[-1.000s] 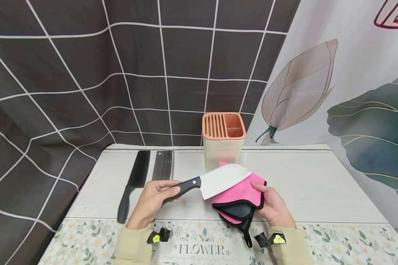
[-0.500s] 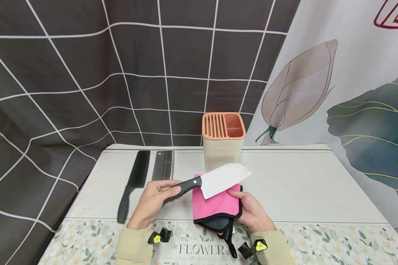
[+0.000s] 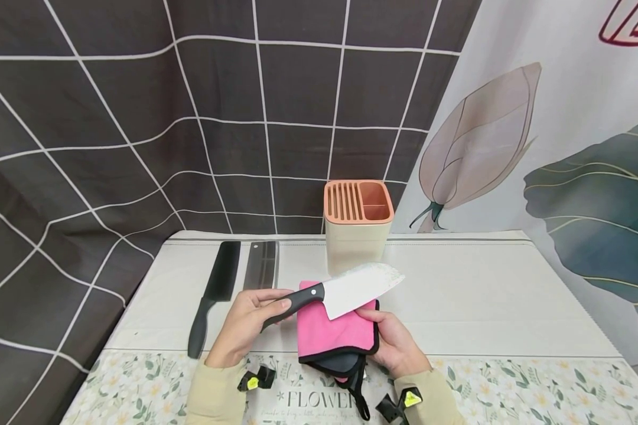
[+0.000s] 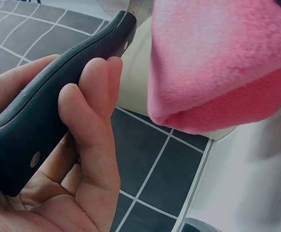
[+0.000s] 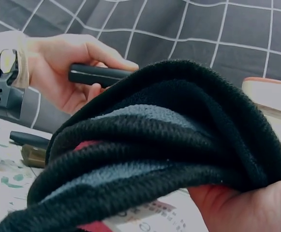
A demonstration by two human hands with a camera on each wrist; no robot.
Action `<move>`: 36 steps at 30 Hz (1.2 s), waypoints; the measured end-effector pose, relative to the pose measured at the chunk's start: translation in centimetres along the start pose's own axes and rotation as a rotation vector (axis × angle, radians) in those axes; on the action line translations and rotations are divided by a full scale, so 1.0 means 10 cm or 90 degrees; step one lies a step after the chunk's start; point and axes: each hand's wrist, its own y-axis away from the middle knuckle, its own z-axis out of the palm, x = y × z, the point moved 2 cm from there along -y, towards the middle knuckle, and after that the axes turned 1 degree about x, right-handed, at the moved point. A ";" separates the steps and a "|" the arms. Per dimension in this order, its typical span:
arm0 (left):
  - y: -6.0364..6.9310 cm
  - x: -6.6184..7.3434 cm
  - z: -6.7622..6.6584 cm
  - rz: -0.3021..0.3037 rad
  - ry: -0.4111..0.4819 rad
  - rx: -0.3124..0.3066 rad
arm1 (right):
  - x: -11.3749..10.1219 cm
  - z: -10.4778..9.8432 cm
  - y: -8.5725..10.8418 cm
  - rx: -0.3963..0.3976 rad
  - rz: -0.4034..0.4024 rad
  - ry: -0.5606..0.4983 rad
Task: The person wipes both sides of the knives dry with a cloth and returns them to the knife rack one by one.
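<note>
My left hand (image 3: 243, 324) grips the black handle of a kitchen knife (image 3: 357, 289), its broad pale blade pointing right and slightly up in the head view. In the left wrist view my fingers curl round the riveted knife handle (image 4: 48, 96). A folded pink cloth (image 3: 332, 336) with black edging, a grey inner side and a hanging loop lies behind and below the blade. My right hand (image 3: 396, 342) pinches it at its right edge, the thumb on top. From the right wrist, the cloth's folded layers (image 5: 145, 140) hide most of the knife.
A cream knife block (image 3: 356, 251) with an orange slotted top stands at the back of the table. To the left lie a black knife (image 3: 218, 289) and a cleaver (image 3: 260, 265) with a grey blade, its lower part behind my left hand. A dark gridded curtain (image 3: 298, 88) hangs behind.
My right hand has carried the pink cloth leftward along the knife, from near the blade's tip to the handle end. The left hand and knife have stayed nearly still.
</note>
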 end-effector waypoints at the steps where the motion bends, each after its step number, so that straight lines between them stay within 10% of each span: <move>1: 0.00 0.00 0.00 0.000 0.000 -0.001 | 0.00 0.00 0.00 -0.004 -0.001 -0.007; 26: 0.00 0.00 0.01 -0.012 -0.023 0.000 | -0.16 0.02 0.11 -0.098 -0.007 -0.032; 36: 0.00 0.00 0.00 -0.006 -0.046 0.001 | -0.26 -0.04 0.15 -0.060 -0.034 -0.068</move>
